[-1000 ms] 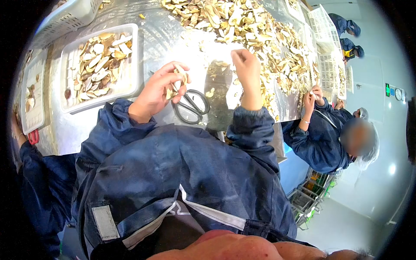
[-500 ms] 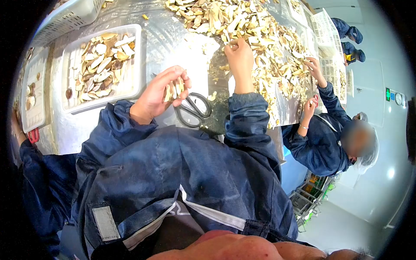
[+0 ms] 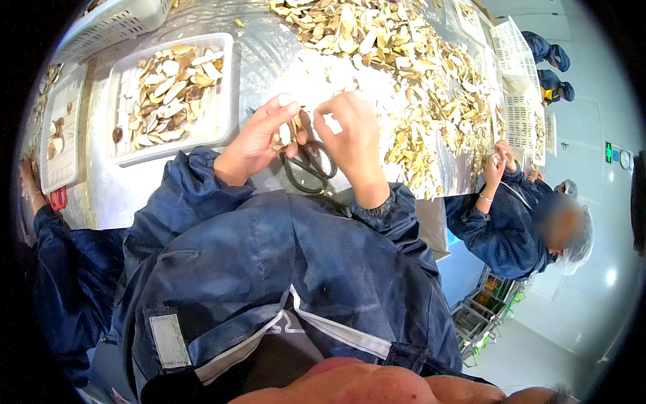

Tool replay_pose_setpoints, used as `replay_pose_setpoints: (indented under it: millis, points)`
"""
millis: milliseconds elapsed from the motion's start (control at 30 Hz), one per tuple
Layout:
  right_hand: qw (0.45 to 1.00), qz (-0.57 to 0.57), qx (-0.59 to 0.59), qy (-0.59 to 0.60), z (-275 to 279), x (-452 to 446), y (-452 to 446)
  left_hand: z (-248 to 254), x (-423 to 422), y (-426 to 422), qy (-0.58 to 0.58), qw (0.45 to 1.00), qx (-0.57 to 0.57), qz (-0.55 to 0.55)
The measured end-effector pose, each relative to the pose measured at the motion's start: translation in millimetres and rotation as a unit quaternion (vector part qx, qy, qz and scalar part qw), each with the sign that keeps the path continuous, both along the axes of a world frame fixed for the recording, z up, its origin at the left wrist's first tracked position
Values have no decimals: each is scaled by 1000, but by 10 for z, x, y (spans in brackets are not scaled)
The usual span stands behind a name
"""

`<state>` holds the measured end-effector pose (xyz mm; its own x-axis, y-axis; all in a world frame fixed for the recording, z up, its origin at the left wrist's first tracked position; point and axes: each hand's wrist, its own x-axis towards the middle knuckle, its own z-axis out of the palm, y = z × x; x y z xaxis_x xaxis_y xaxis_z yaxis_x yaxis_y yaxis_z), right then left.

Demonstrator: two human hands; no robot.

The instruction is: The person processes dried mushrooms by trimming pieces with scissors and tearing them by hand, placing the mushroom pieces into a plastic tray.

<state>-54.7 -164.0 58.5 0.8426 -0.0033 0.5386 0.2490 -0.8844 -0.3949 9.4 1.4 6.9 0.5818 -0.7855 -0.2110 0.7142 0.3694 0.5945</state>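
My left hand (image 3: 259, 138) is curled around several pale, brown-edged mushroom slices (image 3: 285, 137), its thumb pointing up. Close beside it on the right is my right hand (image 3: 353, 135), thumb and forefinger brought together; whatever is between those fingertips is too small or glared out to make out. Under and between both hands, black-handled scissors (image 3: 311, 176) lie on the metal table, their blades largely hidden. Beyond my hands spreads a large pile of mushroom slices (image 3: 397, 50), running down to the right. Left of my left hand, a white plastic tray (image 3: 233, 87) holds more slices.
A second, shallower tray (image 3: 65, 165) with a few slices is at the far left, near red handles (image 3: 58, 198) and another person's arm. A white perforated basket (image 3: 111, 30) stands upper left. At right, a co-worker (image 3: 501, 229) works by the pile, near white baskets (image 3: 518, 57).
My right hand has come back from the pile toward my left hand, which still holds slices. The co-worker's two hands at right have come together.
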Motion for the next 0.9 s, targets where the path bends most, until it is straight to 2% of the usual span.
replay_pose_setpoints:
  millis: [133,233,333,467,500,800,900]
  points:
    - [999,40,-22,3,17,-36,87,-31,17,21,35,999,22,34]
    - [978,29,195,62,-7,-73,78,-11,35,44,47,998,23,38]
    - [877,-40,437,195,-44,-123,21,27,13,39,44,998,21,28]
    - [748,57,592,295,-108,-111,-8,27,14,27,4,1000,0,-14]
    - [730,69,613,296,-159,-97,-11,14,18,24,-8,1000,-10,-26]
    - [744,99,586,306,-214,-114,-45,-2,35,27,9,998,-7,-70]
    - [753,78,577,306,-230,-121,-169,-45,30,28,37,998,-9,-52]
